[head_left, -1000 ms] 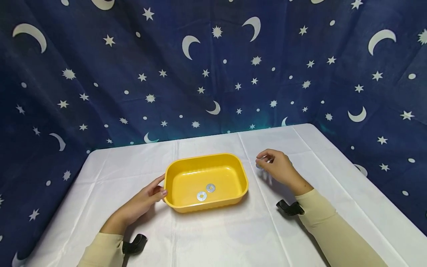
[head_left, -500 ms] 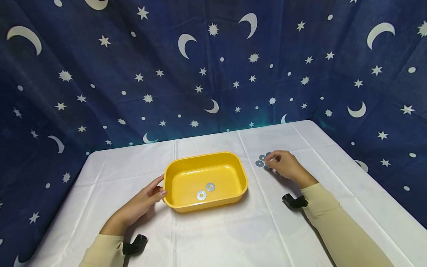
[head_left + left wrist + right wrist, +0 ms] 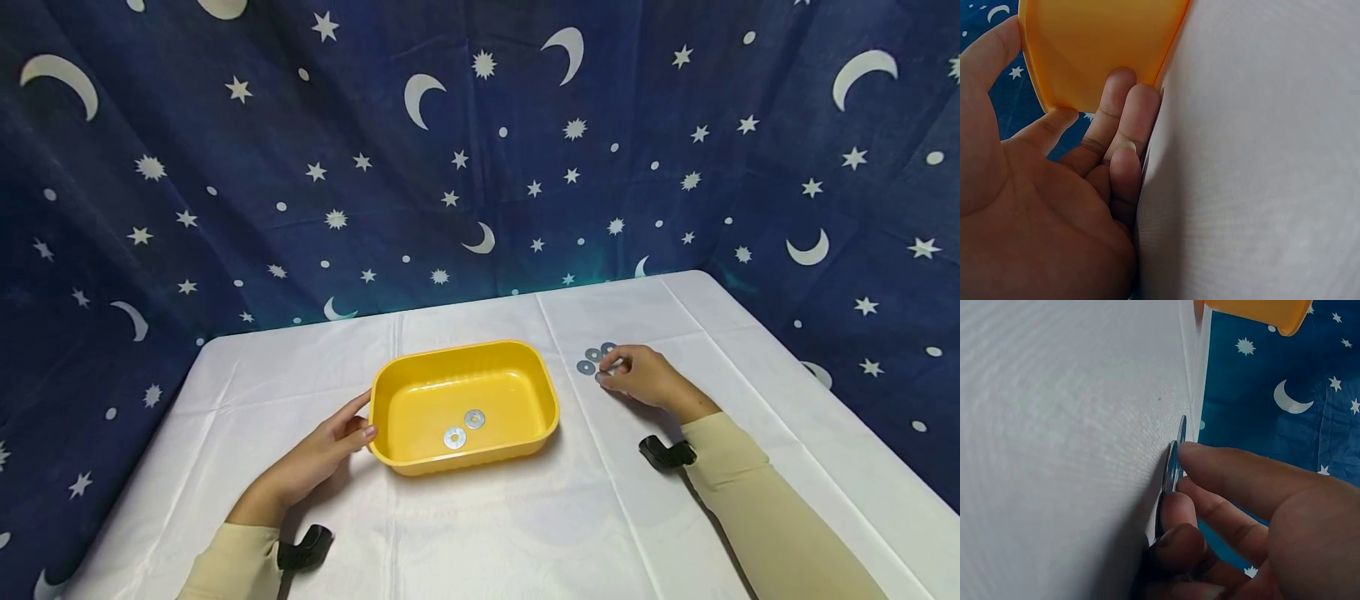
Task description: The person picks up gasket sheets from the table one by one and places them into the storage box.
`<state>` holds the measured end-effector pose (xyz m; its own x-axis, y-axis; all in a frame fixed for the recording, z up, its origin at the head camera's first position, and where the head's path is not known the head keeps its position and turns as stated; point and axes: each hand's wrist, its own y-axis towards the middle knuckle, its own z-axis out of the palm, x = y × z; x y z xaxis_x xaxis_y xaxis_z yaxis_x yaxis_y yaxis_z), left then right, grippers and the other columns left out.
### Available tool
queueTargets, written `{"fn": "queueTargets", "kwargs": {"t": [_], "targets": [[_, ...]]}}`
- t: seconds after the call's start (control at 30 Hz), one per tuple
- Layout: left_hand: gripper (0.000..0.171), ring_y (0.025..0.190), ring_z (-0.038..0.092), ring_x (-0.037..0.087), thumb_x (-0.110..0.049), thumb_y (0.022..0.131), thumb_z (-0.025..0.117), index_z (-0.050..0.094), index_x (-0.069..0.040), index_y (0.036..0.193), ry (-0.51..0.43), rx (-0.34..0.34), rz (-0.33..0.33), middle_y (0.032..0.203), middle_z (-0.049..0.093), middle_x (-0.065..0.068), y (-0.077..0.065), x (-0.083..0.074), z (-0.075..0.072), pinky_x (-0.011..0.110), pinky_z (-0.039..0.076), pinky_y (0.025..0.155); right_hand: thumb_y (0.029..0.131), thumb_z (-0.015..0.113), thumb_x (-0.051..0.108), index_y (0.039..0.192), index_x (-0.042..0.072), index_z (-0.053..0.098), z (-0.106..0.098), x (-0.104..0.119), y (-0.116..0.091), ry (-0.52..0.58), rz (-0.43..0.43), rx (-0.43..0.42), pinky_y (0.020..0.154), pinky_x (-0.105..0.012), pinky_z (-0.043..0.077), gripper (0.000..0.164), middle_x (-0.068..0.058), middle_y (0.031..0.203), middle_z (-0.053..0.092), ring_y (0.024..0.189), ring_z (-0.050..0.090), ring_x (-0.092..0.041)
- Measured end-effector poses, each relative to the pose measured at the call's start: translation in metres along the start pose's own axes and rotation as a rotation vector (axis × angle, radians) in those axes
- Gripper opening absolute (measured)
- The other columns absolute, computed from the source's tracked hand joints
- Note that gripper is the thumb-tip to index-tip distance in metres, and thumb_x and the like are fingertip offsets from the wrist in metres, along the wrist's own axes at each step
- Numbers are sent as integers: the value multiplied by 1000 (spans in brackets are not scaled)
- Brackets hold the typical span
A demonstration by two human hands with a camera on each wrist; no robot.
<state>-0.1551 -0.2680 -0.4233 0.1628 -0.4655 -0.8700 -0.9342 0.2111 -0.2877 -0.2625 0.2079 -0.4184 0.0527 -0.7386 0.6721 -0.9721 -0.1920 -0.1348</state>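
Note:
A yellow tray (image 3: 517, 408) stands on the white cloth, with two flat metal washers (image 3: 454, 438) apart on its floor. My left hand (image 3: 322, 454) touches the tray's left end; in the left wrist view, its relaxed fingers (image 3: 1138, 112) lie along the outer wall and the thumb meets the rim. Right of the tray, several grey washers (image 3: 586, 367) lie close together. Over them my right hand (image 3: 645, 377) is bent down, its curled fingers and thumb at the edges of a washer (image 3: 1170, 465), partly hidden by the fingertips. That washer seems still low against the cloth.
The table (image 3: 480, 542) has a creased white cloth. Dark blue fabric (image 3: 480, 167) with moons and stars hangs behind it and along its sides. Black wrist mounts (image 3: 303, 550) stick out from both sleeves.
My right hand has moved slightly right and towards me, uncovering washers that it hid a second ago. The left hand and the tray hold their places.

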Motion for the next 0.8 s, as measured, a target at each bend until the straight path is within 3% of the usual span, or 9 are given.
{"fn": "queueTargets", "kwargs": {"t": [0.4, 0.8], "targets": [[71, 107, 53, 20, -31, 102, 56, 18, -18, 161, -19, 17, 49, 115, 57, 12, -1, 2, -1, 54, 30, 112, 86, 74, 11, 103, 3, 65, 1, -2, 0, -97, -73, -17, 59, -30, 40, 21, -5, 73, 52, 66, 49, -18], [70, 108, 53, 22, -34, 102, 56, 21, -20, 160, -19, 1, 19, 114, 57, 10, -1, 4, 0, 55, 29, 113, 86, 73, 12, 99, 2, 62, 0, -1, -3, -122, -85, 18, 62, -31, 40, 20, -4, 74, 51, 67, 49, -17]]}}
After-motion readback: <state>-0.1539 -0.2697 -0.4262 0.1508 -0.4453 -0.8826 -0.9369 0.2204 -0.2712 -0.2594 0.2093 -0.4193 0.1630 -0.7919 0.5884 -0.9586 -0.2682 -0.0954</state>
